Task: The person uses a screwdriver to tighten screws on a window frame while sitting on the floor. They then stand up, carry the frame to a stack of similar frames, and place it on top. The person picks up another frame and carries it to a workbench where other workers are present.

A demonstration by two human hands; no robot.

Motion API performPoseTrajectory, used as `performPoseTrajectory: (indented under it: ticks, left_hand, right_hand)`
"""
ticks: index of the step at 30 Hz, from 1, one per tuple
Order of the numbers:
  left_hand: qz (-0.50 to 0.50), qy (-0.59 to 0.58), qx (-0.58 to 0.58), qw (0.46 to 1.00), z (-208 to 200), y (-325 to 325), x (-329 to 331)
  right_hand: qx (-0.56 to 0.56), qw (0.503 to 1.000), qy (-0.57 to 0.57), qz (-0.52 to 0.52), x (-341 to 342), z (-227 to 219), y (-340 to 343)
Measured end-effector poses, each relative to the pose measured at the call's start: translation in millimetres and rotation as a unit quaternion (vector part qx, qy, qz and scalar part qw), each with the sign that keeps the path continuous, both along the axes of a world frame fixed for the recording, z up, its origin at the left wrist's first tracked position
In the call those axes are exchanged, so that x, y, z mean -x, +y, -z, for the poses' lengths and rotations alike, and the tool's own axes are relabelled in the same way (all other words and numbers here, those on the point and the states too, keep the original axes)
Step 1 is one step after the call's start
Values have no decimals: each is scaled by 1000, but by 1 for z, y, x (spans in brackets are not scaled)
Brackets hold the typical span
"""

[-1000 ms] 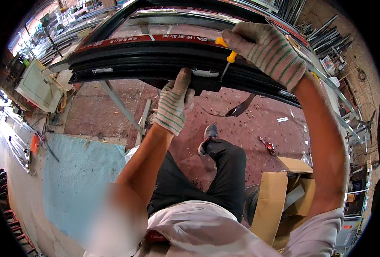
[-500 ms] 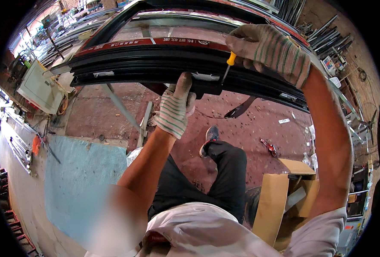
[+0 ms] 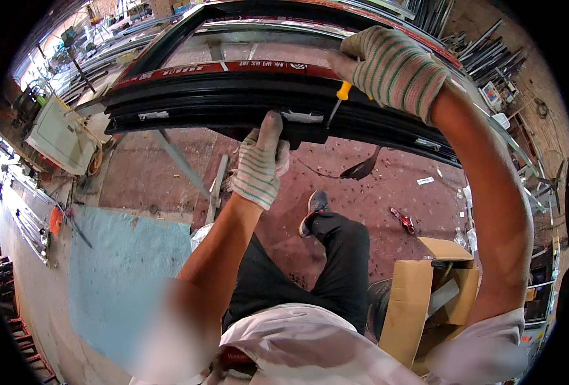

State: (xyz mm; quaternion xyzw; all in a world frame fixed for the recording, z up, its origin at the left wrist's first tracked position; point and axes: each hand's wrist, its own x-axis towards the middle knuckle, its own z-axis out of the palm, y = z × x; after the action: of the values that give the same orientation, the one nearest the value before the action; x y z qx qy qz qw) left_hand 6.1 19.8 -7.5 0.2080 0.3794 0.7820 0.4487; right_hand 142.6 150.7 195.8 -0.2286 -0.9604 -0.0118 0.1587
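Note:
A black window or door frame (image 3: 194,96) with a red printed strip (image 3: 246,67) stretches across in front of me. My left hand (image 3: 263,154), in a striped knit glove, grips the frame's near edge with the thumb on top and the fingers curled underneath. Just right of that thumb is a silvery slot (image 3: 302,117). Up at the right, my gloved right hand (image 3: 393,70) is closed round a screwdriver (image 3: 343,90) with a yellow handle. Its thin shaft slants down to the near profile, the tip beside the slot. The glove covers part of the handle.
An open cardboard box (image 3: 407,308) stands by my right leg. A light blue sheet (image 3: 124,276) lies on the floor at the left, near a pale metal cabinet (image 3: 63,138). Metal bars (image 3: 486,54) are stacked at the far right.
The screwdriver's tip has shifted slightly left along the profile. My right hand has moved a little up and left and turned. My left hand keeps its hold.

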Motion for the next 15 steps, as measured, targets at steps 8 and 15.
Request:
performPoseTrajectory:
  ticks: [8, 15]
  left_hand:
    - [-4, 6, 3, 1000, 2, -2, 3]
    - [-3, -13, -15, 1000, -3, -1, -4]
  right_hand:
    - [396, 914, 82, 1, -16, -5, -16]
    - [176, 963, 108, -176, -28, 13, 13]
